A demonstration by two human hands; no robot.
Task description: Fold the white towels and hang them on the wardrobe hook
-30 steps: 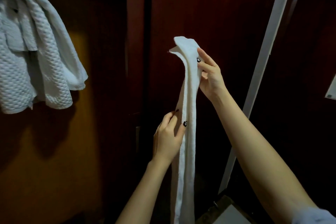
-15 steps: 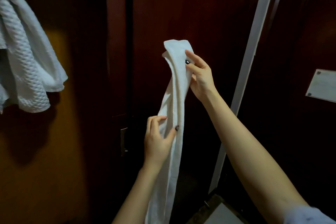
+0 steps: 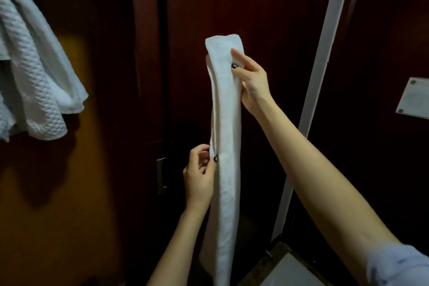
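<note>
One white towel, folded lengthwise into a narrow strip, hangs upright in the air in front of a dark wooden wardrobe door, clear of any support; its lower end runs out of view at the bottom. The right hand holds it near the top: the grip is closed on the cloth, thumb pressed across the front face, the other fingers behind and unseen. The left hand is placed lower, at the strip's left edge, its grip a narrow pinch of thumb and fingertips on the layered hem. Both nails on view are dark. A pale sleeve covers the right upper arm. To the far left, well apart from the held strip, waffle-textured white towels hang draped against an amber wall panel, their upper part cut off by the frame. A metal door handle sits just left of the left hand. A pale upright strip stands to the right, with a small plaque beyond it.
</note>
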